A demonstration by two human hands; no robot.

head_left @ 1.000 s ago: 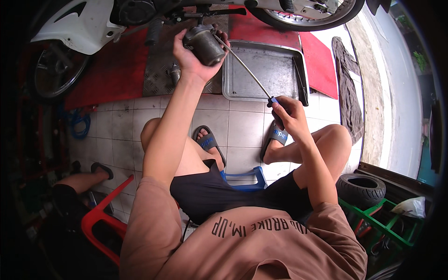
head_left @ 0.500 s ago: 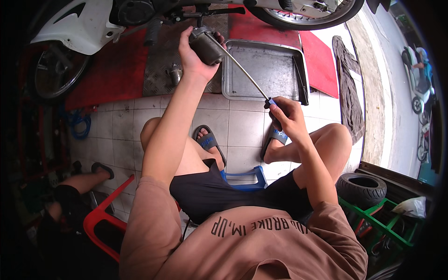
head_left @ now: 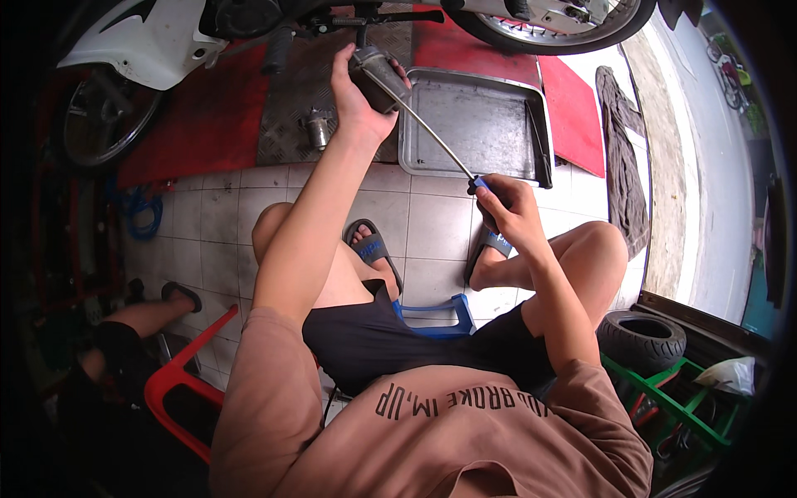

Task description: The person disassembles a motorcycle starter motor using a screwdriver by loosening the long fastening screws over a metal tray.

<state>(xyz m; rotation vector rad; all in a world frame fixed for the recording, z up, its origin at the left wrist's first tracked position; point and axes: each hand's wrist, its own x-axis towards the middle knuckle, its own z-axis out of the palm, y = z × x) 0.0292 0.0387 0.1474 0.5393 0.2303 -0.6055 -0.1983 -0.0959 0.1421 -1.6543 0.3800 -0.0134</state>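
In my left hand point(head_left: 359, 106), held up in front of the work platform, is a dark grey cylindrical metal part point(head_left: 383, 90); my fingers wrap round it and are partly hidden. My right hand point(head_left: 508, 206) grips the blue and black handle of a long screwdriver point(head_left: 437, 140). Its thin shaft runs up and leftward to the top of the metal part, where the tip is hard to make out. On the patterned metal plate, left of my left wrist, stands a smaller silvery metal part point(head_left: 317, 133). A shallow metal tray point(head_left: 403, 154) lies just right of my left hand.
A white motorcycle point(head_left: 141, 46) stands across the far side on a red platform point(head_left: 203, 124). A dark cloth point(head_left: 618, 158) lies on the right. Nearer are a loose tyre point(head_left: 641, 336), a green rack point(head_left: 664, 390), a red chair point(head_left: 178, 378) and another person's leg point(head_left: 149, 319).
The metal part and my left hand have shifted slightly rightward, and the part is turned a little. The screwdriver stays against it, its handle slightly lower. Traffic on the street has changed.
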